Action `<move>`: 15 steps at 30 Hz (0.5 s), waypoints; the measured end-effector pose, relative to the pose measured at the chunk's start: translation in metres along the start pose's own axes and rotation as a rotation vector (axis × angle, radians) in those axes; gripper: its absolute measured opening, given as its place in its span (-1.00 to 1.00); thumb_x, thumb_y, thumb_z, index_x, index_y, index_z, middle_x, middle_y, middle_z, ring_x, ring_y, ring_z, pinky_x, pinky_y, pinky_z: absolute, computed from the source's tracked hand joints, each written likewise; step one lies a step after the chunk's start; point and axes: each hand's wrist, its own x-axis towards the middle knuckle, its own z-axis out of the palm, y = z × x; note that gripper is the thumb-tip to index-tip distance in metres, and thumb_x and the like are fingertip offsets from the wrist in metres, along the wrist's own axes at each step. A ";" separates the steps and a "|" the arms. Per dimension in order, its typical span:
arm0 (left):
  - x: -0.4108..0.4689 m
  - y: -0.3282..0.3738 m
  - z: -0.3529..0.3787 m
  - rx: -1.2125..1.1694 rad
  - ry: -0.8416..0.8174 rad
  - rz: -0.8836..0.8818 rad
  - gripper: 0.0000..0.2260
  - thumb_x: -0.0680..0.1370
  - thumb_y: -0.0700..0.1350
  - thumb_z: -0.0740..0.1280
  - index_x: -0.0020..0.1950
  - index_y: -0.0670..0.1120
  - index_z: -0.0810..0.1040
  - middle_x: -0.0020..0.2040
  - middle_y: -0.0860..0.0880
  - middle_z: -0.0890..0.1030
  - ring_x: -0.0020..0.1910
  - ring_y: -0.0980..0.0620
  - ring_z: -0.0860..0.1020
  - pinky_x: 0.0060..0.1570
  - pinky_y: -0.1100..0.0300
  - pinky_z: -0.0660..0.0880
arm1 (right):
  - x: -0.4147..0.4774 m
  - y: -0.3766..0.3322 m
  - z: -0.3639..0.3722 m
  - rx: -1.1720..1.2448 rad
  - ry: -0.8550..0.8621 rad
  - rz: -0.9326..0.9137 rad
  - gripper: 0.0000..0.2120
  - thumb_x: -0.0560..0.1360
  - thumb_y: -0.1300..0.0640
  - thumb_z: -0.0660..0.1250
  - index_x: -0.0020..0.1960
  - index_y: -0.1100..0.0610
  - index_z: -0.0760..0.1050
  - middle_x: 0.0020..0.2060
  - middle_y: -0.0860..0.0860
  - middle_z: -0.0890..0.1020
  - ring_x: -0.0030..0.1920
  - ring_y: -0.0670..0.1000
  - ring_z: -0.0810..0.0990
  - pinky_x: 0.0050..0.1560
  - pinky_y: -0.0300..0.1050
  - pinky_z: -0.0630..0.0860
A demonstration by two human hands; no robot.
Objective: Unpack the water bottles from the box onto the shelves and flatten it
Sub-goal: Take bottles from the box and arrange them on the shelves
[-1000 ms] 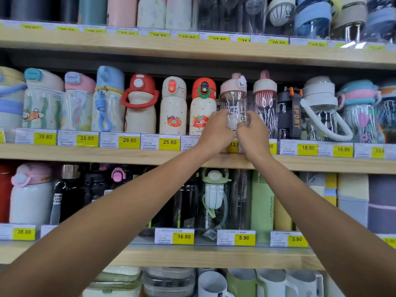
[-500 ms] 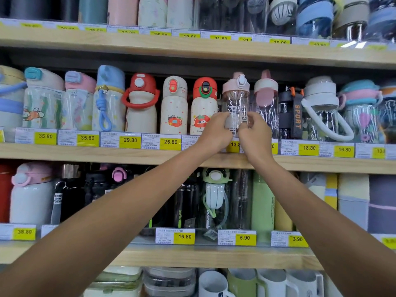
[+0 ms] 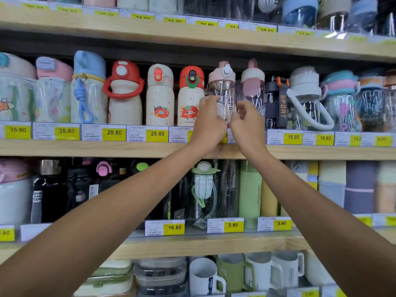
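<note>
Up on shelf [image 3: 128,149], pink-lidded bottle [image 3: 222,88], left hand [image 3: 209,123] gripping, right hand [image 3: 248,125] beside

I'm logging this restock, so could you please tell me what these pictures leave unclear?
Head view only:
Box: out of frame, so its state is unknown.
Price tag below the pink-lidded clear bottle: covered by the left hand and right hand.
Right hand's grip: blurred, contact with the bottle unclear.
Top-shelf bottles: cut off by the upper edge.
</note>
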 end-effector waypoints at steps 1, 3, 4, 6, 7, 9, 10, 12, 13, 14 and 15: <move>-0.002 0.003 0.004 -0.019 0.002 0.013 -0.53 0.49 -0.40 0.14 0.39 -0.17 0.33 0.37 -0.12 0.34 0.32 0.00 0.36 0.11 0.42 0.24 | 0.001 0.002 -0.003 -0.007 0.035 -0.019 -0.67 0.48 0.28 0.17 0.23 0.22 0.47 0.14 0.12 0.56 0.16 0.10 0.51 0.21 0.01 0.41; -0.006 0.010 0.011 -0.040 -0.012 0.028 -0.51 0.49 -0.41 0.11 0.40 -0.15 0.33 0.37 -0.11 0.35 0.33 0.00 0.36 0.23 0.29 0.30 | 0.006 0.007 -0.011 -0.023 0.096 -0.036 -0.70 0.48 0.28 0.18 0.19 0.23 0.48 0.13 0.13 0.53 0.16 0.11 0.48 0.19 -0.05 0.38; -0.008 0.015 0.017 -0.040 -0.028 0.028 -0.51 0.48 -0.42 0.10 0.40 -0.15 0.33 0.37 -0.11 0.37 0.33 -0.01 0.36 0.24 0.24 0.32 | 0.009 0.012 -0.017 -0.026 0.109 -0.031 -0.69 0.48 0.28 0.19 0.21 0.23 0.47 0.15 0.13 0.51 0.18 0.11 0.46 0.17 -0.11 0.35; -0.008 0.022 0.028 -0.063 -0.064 0.022 -0.51 0.47 -0.41 0.12 0.38 -0.14 0.35 0.36 -0.10 0.39 0.32 0.00 0.37 0.18 0.25 0.32 | 0.017 0.023 -0.028 -0.041 0.108 -0.025 -0.64 0.47 0.29 0.17 0.26 0.23 0.44 0.19 0.14 0.49 0.21 0.10 0.44 0.09 -0.21 0.28; -0.006 0.025 0.034 -0.067 -0.075 0.015 -0.51 0.48 -0.41 0.12 0.39 -0.14 0.35 0.37 -0.09 0.39 0.33 0.00 0.37 0.18 0.27 0.30 | 0.020 0.029 -0.034 -0.045 0.096 -0.024 -0.62 0.47 0.29 0.16 0.28 0.23 0.44 0.20 0.15 0.50 0.21 0.10 0.44 0.06 -0.22 0.26; 0.000 0.031 0.048 -0.054 -0.092 -0.025 -0.51 0.50 -0.38 0.13 0.43 -0.15 0.31 0.39 -0.09 0.37 0.36 0.00 0.35 0.29 0.26 0.28 | 0.027 0.041 -0.044 -0.026 0.046 -0.037 -0.62 0.47 0.29 0.16 0.28 0.25 0.43 0.18 0.18 0.52 0.19 0.13 0.46 0.07 -0.14 0.31; 0.003 0.034 0.054 -0.067 -0.097 -0.053 -0.52 0.50 -0.37 0.14 0.43 -0.15 0.31 0.36 -0.08 0.39 0.32 0.00 0.38 0.31 0.22 0.32 | 0.030 0.045 -0.048 -0.010 0.007 -0.048 -0.62 0.47 0.29 0.16 0.27 0.26 0.43 0.17 0.19 0.53 0.19 0.14 0.47 0.11 -0.10 0.35; 0.004 0.042 0.068 -0.081 -0.074 -0.077 -0.56 0.51 -0.36 0.14 0.39 -0.21 0.34 0.17 -0.03 0.44 0.09 0.07 0.43 0.12 0.34 0.42 | 0.034 0.052 -0.056 0.036 -0.073 -0.068 -0.63 0.47 0.32 0.15 0.26 0.23 0.44 0.16 0.16 0.55 0.19 0.14 0.49 0.21 -0.03 0.40; 0.004 0.045 0.075 -0.068 -0.052 -0.082 -0.58 0.51 -0.37 0.13 0.37 -0.23 0.34 0.13 -0.02 0.43 0.04 0.11 0.41 -0.03 0.45 0.38 | 0.036 0.055 -0.059 0.065 -0.101 -0.079 -0.64 0.47 0.32 0.15 0.25 0.21 0.44 0.15 0.13 0.56 0.18 0.11 0.50 0.21 -0.03 0.41; 0.006 0.047 0.082 -0.056 -0.024 -0.089 -0.58 0.51 -0.37 0.12 0.37 -0.23 0.34 0.17 -0.05 0.44 0.07 0.09 0.41 -0.08 0.47 0.29 | 0.037 0.058 -0.061 0.091 -0.123 -0.091 -0.65 0.49 0.32 0.15 0.25 0.18 0.44 0.13 0.09 0.57 0.15 0.07 0.51 0.16 -0.07 0.42; 0.007 0.049 0.087 -0.049 0.004 -0.100 -0.58 0.51 -0.36 0.12 0.38 -0.22 0.34 0.21 -0.06 0.45 0.11 0.07 0.43 -0.08 0.47 0.27 | 0.039 0.061 -0.063 0.111 -0.141 -0.104 -0.67 0.50 0.30 0.15 0.24 0.16 0.44 0.11 0.06 0.57 0.11 0.04 0.52 0.07 -0.13 0.41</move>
